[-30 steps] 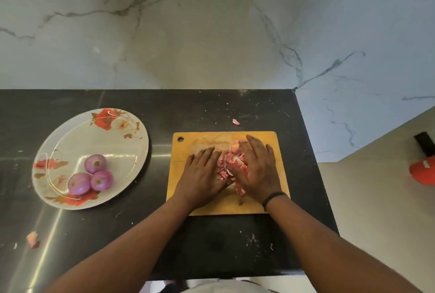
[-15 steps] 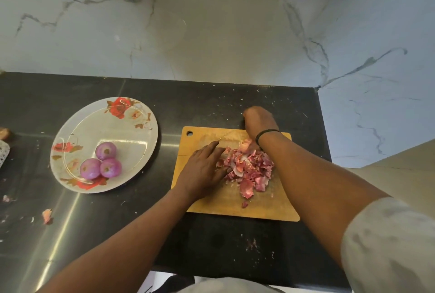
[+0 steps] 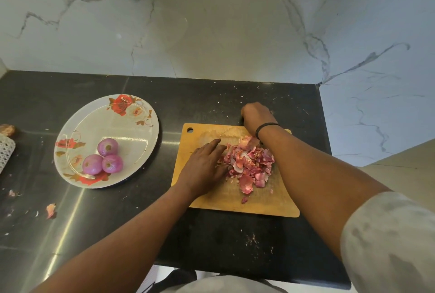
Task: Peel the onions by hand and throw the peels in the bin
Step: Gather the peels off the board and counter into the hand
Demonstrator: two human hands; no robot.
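While left hand (image 3: 204, 170) rests beside peels (image 3: 247, 165), right hand (image 3: 257, 116) beyond board (image 3: 263, 203) — seemingly curled.

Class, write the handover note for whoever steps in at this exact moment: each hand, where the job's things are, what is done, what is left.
Left hand: flat and open on the cutting board, fingers against the left side of the peel pile.
Right hand: on the counter just past the board's far edge, fingers curled; whether it holds anything cannot be told.
Three peeled onions sit together on the floral plate, left of the board.
Done: the plated onions are peeled, the peels heaped on the board.
Left: bin the pile, plus the loose peel scrap on the counter's near left. No bin is in view.
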